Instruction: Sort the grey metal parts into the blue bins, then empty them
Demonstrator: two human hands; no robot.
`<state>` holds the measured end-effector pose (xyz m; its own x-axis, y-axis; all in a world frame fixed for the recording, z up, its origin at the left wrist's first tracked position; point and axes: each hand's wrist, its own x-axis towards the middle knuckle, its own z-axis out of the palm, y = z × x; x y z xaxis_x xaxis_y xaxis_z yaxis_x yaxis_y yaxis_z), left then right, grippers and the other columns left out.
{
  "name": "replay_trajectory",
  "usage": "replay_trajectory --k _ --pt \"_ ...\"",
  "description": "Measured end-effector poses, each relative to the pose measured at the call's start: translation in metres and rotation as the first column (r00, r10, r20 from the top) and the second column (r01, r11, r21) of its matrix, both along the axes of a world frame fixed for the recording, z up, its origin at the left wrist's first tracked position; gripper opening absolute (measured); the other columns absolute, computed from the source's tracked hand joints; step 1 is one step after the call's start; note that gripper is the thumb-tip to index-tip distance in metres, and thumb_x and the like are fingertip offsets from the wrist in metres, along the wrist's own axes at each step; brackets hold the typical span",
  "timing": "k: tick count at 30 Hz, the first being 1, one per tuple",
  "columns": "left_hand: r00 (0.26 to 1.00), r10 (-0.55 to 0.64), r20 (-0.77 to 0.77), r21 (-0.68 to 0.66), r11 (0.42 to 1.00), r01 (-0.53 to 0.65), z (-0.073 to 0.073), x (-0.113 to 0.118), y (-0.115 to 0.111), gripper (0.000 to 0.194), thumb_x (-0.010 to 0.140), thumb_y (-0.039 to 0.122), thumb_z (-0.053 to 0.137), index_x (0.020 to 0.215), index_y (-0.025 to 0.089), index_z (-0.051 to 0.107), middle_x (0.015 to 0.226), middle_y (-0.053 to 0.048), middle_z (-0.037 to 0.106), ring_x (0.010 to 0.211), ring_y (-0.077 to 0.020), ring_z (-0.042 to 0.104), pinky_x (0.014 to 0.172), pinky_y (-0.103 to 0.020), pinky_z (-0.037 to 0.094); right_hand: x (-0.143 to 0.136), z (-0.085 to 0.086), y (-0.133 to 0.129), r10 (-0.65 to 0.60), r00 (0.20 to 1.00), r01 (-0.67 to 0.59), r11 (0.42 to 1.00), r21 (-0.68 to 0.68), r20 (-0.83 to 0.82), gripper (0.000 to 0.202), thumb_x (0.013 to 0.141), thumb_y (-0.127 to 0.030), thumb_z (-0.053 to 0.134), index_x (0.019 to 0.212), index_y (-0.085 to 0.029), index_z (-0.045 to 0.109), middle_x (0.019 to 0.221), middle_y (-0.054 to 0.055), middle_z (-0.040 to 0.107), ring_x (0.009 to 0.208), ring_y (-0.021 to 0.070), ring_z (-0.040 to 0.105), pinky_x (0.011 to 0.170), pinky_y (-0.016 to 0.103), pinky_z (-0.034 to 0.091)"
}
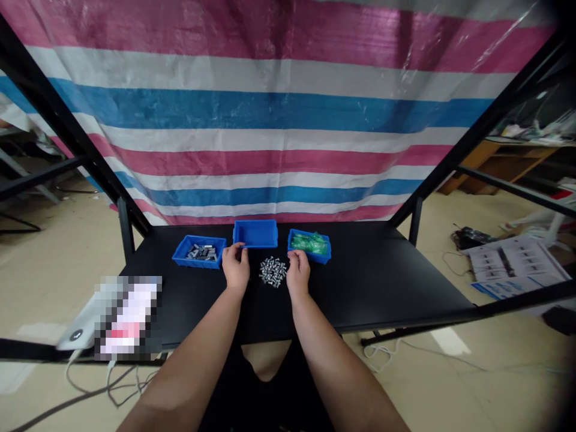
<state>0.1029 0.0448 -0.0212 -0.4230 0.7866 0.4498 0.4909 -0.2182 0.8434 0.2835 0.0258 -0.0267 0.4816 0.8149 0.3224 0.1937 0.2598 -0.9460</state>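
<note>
A heap of small silver screws (272, 272) lies on the black table between my hands. My left hand (236, 267) is left of the heap, thumb and forefinger apart, with nothing visible between them; its fingertips are by the front left corner of a blue bin (255, 245) with no contents showing. My right hand (297, 271) rests right of the screws with its fingers curled together; whatever is in them is hidden. Just behind it, a blue bin (322, 258) holds green plastic packets (310, 242). Left of my left hand, another blue bin (191, 263) contains short grey metal pieces (202, 252).
A pixelated device (130, 318) and a white power bank (83, 327) lie at the table's left edge, cables hanging down. Black frame posts (128, 231) flank the black table (373, 288). A striped plastic sheet (279, 114) hangs behind it.
</note>
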Motion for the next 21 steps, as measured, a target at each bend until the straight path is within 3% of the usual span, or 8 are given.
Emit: replay_trajectory --k 8,14,17,21 --pt "0.998 -0.005 -0.058 -0.083 0.997 0.000 0.001 0.004 0.003 0.020 0.092 0.024 0.061 0.106 0.021 0.073 0.096 -0.007 0.055 0.080 -0.0195 0.059 0.087 -0.038 0.054 -0.002 -0.001 0.000 0.044 0.994 -0.037 0.997 -0.068 0.104 0.031 0.091 -0.046 0.048 0.084 -0.021 0.065 0.090 0.006 0.069 0.091 0.0233 0.062 0.088 0.035 0.046" --pt "0.995 -0.055 -0.083 -0.080 0.996 0.048 0.006 0.006 0.009 0.030 0.091 0.026 0.062 0.117 0.019 0.072 0.098 -0.008 0.057 0.084 -0.0213 0.061 0.091 -0.041 0.054 -0.002 -0.007 0.004 0.084 0.968 -0.072 0.996 -0.058 0.238 0.027 0.089 -0.034 0.041 0.082 -0.021 0.063 0.093 0.008 0.070 0.093 0.0233 0.064 0.090 0.036 0.047" --pt "0.989 -0.133 -0.065 -0.080 0.989 0.128 0.004 0.005 0.005 0.038 0.093 0.030 0.059 0.129 0.018 0.066 0.102 -0.009 0.061 0.091 -0.0229 0.064 0.097 -0.043 0.053 -0.003 -0.008 0.004 0.099 0.960 -0.086 0.994 -0.060 0.261 0.024 0.088 -0.033 0.042 0.084 -0.022 0.063 0.096 0.008 0.070 0.095 0.0238 0.063 0.093 0.037 0.048" --pt "0.945 -0.317 0.083 -0.100 0.941 0.324 -0.001 0.000 -0.012 0.047 0.099 0.036 0.052 0.143 0.021 0.050 0.113 -0.009 0.067 0.100 -0.0213 0.067 0.099 -0.042 0.052 -0.006 -0.008 0.001 0.154 0.927 -0.140 0.988 -0.067 0.342 0.021 0.088 -0.029 0.044 0.091 -0.021 0.064 0.104 0.009 0.068 0.102 0.0245 0.063 0.099 0.040 0.047"
